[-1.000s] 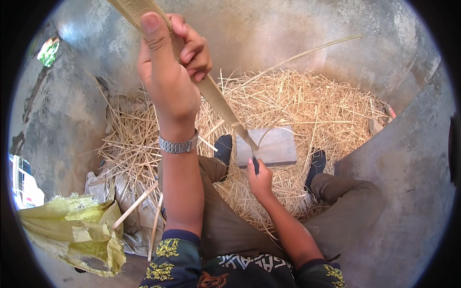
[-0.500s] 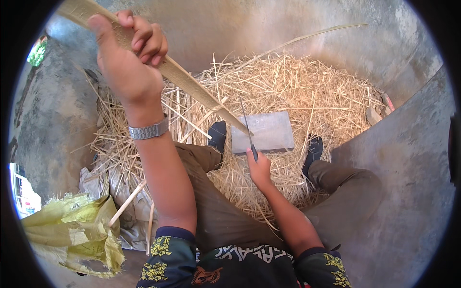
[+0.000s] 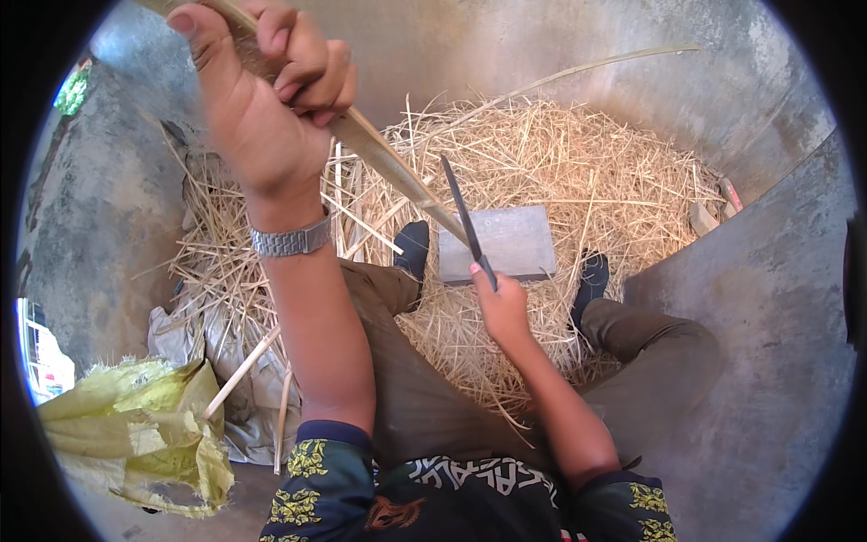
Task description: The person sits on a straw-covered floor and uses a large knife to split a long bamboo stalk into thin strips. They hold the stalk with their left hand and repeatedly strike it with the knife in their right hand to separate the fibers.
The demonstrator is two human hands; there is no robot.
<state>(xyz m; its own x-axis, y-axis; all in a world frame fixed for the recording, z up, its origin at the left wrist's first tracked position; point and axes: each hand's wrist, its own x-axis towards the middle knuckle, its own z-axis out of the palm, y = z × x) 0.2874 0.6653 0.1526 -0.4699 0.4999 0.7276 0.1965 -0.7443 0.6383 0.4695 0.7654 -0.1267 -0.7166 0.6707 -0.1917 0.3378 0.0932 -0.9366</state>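
My left hand (image 3: 271,99), raised at the upper left with a metal-banded watch (image 3: 291,240) on its wrist, is closed round a long bamboo strip (image 3: 388,161). The strip slants down to the right, its lower end close to a grey rectangular block (image 3: 515,237) between my feet. Low in the middle, my right hand (image 3: 502,305) grips the dark handle of a knife (image 3: 461,206). The knife's blade points up and slightly left, crossing the strip near its lower end. Whether the edge bites into the strip, I cannot tell.
Straw-like bamboo shavings (image 3: 533,149) are heaped around the block and my feet. A thin curved strip (image 3: 587,65) sticks up at the back. Torn yellow-green sacking (image 3: 135,434) lies at the left. Grey curved walls (image 3: 768,253) stand close behind and to the right.
My left hand has shifted a little right, and the strip has turned to show a narrower side. The knife has moved slightly right and its blade now shows broader.
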